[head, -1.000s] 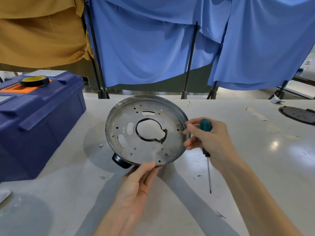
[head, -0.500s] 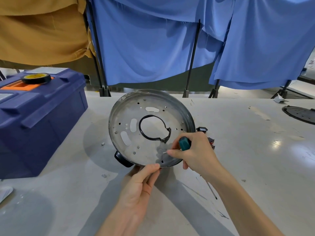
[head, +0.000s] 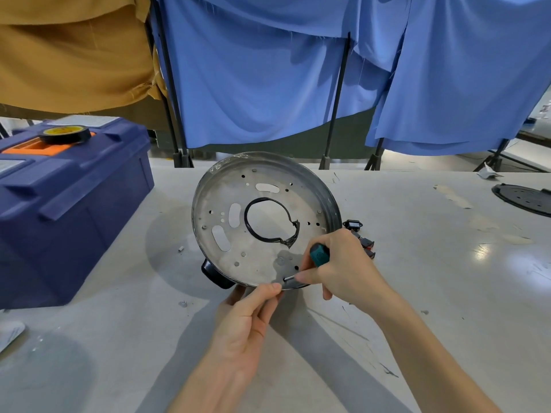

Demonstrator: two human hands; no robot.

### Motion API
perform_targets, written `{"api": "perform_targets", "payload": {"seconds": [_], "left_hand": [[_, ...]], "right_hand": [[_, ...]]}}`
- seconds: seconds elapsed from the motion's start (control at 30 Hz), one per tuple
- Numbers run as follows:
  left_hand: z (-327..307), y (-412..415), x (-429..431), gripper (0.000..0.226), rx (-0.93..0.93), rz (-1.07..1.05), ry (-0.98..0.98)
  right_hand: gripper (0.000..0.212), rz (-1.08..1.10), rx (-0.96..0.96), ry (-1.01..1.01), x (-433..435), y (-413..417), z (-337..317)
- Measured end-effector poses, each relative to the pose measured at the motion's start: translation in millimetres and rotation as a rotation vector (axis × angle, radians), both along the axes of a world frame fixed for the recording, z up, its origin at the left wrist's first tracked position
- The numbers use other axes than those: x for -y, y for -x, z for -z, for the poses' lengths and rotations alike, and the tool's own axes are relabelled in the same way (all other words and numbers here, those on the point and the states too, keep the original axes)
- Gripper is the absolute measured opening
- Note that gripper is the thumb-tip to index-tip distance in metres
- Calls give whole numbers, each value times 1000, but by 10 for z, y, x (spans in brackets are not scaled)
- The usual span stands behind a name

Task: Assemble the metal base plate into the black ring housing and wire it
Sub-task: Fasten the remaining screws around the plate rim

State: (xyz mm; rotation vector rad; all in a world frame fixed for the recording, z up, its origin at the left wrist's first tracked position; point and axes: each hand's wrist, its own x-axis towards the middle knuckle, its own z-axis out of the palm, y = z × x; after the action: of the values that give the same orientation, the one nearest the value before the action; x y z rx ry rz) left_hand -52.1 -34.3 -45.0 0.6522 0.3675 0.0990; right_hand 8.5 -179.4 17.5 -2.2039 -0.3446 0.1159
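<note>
Two hands on one round perforated metal base plate point(head: 256, 222).
Left hand point(head: 247, 320) pinches its near rim; right hand point(head: 340, 266) grips one green-handled screwdriver point(head: 317, 256), tip against the plate.

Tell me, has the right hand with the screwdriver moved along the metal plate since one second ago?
Yes. The right hand went from the plate's right rim down to its near edge, and the screwdriver tip now meets the metal plate beside the left hand.
</note>
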Motion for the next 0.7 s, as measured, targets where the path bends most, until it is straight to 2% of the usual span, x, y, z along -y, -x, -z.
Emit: {"api": "perform_targets", "payload": {"seconds": [0.23, 0.4, 0.6, 0.7], "left_hand": [[7, 8, 17, 50, 32, 10, -9], [1, 17, 19, 56, 38, 0, 11], [11, 11, 17, 57, 31, 4, 17], [28, 14, 24, 46, 24, 16, 11]], "right_hand": [[25, -59, 19, 75, -71, 41, -57], [28, -60, 18, 139, -98, 50, -86], [22, -2, 58, 149, -77, 39, -39], [20, -13, 66, 190, -48, 36, -39]]}}
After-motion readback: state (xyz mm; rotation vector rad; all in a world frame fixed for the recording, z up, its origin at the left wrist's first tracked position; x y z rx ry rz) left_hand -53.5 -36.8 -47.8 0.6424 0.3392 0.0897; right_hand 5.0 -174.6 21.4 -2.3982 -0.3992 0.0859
